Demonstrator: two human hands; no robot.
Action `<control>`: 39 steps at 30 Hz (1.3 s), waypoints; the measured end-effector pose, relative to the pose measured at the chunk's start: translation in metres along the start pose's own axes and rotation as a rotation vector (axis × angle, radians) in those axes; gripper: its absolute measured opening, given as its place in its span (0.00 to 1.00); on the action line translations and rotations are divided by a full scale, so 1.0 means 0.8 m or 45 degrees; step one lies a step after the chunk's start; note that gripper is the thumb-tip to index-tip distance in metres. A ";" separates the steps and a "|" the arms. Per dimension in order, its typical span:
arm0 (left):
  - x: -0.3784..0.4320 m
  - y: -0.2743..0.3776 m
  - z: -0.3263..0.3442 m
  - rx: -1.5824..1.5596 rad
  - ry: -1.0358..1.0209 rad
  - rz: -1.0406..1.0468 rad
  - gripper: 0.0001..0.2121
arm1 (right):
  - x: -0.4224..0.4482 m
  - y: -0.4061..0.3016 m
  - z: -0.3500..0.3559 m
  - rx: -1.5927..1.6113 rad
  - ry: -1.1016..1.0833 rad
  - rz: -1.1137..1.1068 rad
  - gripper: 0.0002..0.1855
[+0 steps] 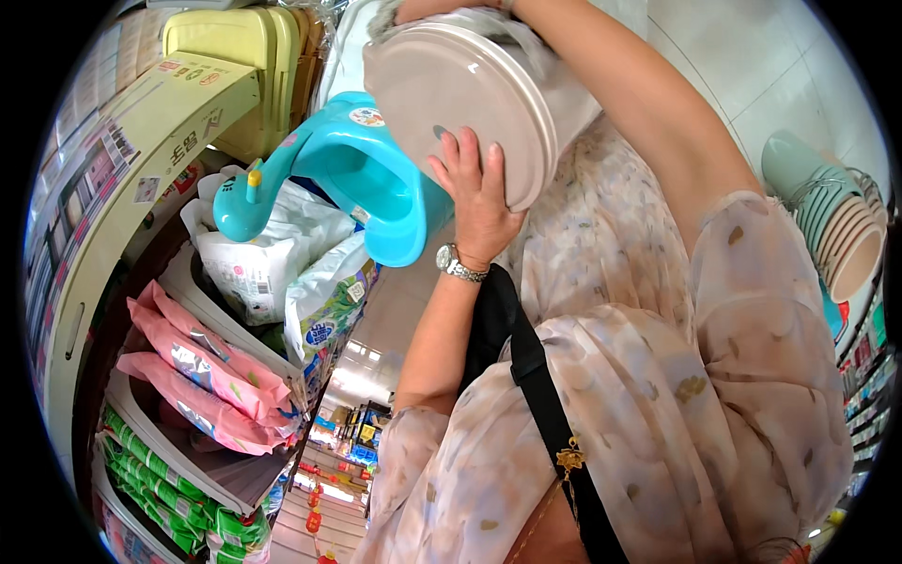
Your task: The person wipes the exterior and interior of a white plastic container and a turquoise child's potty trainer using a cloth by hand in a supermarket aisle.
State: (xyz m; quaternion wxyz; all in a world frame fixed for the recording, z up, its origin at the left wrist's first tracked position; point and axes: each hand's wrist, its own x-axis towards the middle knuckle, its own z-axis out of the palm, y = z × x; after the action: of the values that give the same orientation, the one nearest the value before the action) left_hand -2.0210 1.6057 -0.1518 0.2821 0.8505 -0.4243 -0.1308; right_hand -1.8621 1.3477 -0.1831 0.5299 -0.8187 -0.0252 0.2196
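Observation:
A round beige plastic container [458, 99], with its flat round face turned up and a double rim, is in front of me, partly in thin clear plastic. My left hand [476, 190], a metal watch on its wrist, holds its lower edge, the fingers spread on the flat face and the thumb hidden. At the picture's top edge my right hand [430, 8] is at the far side of the container, mostly cut off. Just left of the container is a turquoise plastic child's potty [373, 176] with an animal head and a yellow horn.
On the left, shelf bins hold white packs [261, 261], pink packs [211, 374] and green packs [162, 486]. A long pale yellow carton [169, 127] lies beside yellow plastic panels [222, 42]. Stacked green and beige cups or pots [838, 218] are at the right, by the tiled floor [747, 63].

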 end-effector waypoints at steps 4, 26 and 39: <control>0.010 0.000 -0.014 0.194 -0.133 0.029 0.50 | -0.066 0.017 0.036 -0.079 0.674 -0.102 0.25; 0.120 -0.021 -0.127 -1.097 0.084 -1.117 0.36 | -0.265 0.015 0.215 0.352 1.109 -0.010 0.26; 0.064 -0.084 -0.094 -0.584 -0.020 -0.503 0.52 | -0.204 0.024 0.182 0.603 1.169 0.087 0.24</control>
State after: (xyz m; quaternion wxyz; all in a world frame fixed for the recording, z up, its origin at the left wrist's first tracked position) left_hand -1.9116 1.6249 -0.1296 0.4326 0.8295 -0.2120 -0.2824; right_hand -2.0692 1.4196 -0.1958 0.6497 -0.6886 0.2873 -0.1455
